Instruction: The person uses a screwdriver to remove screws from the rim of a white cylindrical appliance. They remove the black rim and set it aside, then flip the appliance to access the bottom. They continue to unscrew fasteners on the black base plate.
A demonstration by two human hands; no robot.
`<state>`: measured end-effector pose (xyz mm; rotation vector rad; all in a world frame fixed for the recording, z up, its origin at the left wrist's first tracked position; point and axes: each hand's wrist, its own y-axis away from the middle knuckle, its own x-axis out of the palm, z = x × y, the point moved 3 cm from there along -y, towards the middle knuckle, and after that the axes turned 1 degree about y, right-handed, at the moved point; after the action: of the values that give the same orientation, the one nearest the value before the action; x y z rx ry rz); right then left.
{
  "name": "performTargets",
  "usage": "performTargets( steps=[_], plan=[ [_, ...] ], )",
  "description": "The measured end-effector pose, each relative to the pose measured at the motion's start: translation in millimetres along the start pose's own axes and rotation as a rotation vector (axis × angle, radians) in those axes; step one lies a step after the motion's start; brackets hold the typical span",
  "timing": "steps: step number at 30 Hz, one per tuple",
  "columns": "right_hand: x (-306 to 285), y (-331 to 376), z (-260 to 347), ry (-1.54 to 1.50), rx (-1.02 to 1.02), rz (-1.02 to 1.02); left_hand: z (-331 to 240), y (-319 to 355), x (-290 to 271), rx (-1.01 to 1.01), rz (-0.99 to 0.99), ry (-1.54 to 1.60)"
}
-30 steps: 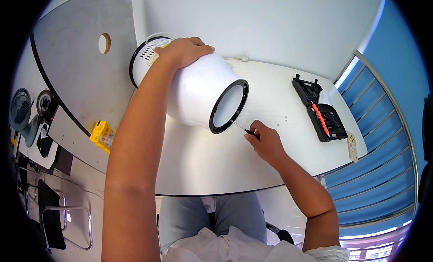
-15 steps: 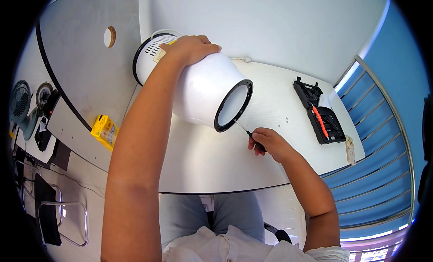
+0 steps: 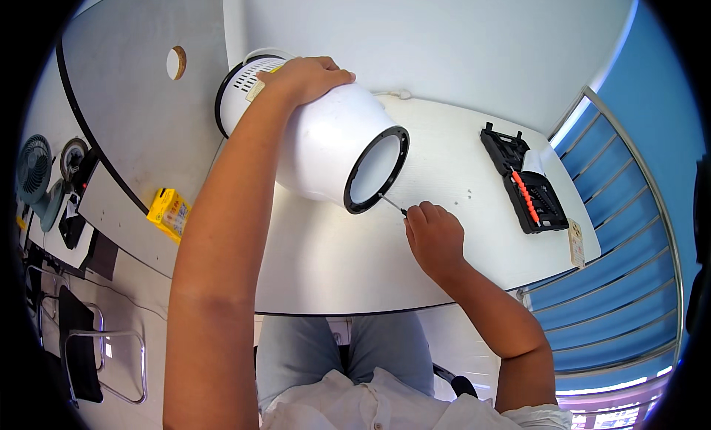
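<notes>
A white, barrel-shaped appliance (image 3: 318,148) with black rims and a slotted vent at one end lies on its side on the table. My left hand (image 3: 311,80) lies over its top with the fingers curved round the body, gripping it. At the lower right end sits a black ring (image 3: 401,157) around a pale round face. In my right hand (image 3: 435,237) is a thin-shafted screwdriver (image 3: 392,204), its tip at the lower edge of that ring. My closed fingers cover most of its handle.
To the right, an open black tool case (image 3: 544,197) holds an orange-red flexible shaft (image 3: 526,195); a pale remote control (image 3: 576,243) lies beside it. Several tiny bits (image 3: 457,202) lie on the white table (image 3: 333,282). A yellow box (image 3: 169,214) stands left, near a grey partition (image 3: 148,119). Metal railing (image 3: 622,163) borders the right.
My right hand has turned from a palm-side hold to knuckles up around the screwdriver's handle. The tip stays at the ring, and the whole view has shifted slightly.
</notes>
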<state>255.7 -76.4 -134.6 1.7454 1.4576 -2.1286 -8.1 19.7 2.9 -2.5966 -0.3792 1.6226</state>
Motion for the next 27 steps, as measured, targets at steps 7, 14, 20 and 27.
performTargets(
  steps=[7,14,20,27],
  plan=[
    [-6.0,-6.4,-14.2,-0.476,0.465,0.274,-0.3,-1.3,-1.4,-0.019,0.035,-0.027],
    [-4.4,-5.9,-15.8,-0.409,0.447,0.276,-0.1,0.4,-1.8,-0.006,0.015,-0.024],
    [-2.5,-1.9,-16.0,-0.369,0.429,0.249,-1.3,1.2,-2.6,-0.004,0.03,-0.011],
    [-2.1,1.8,-17.8,-0.389,0.484,0.305,-1.5,1.4,-1.8,0.003,0.028,-0.009]
  ],
)
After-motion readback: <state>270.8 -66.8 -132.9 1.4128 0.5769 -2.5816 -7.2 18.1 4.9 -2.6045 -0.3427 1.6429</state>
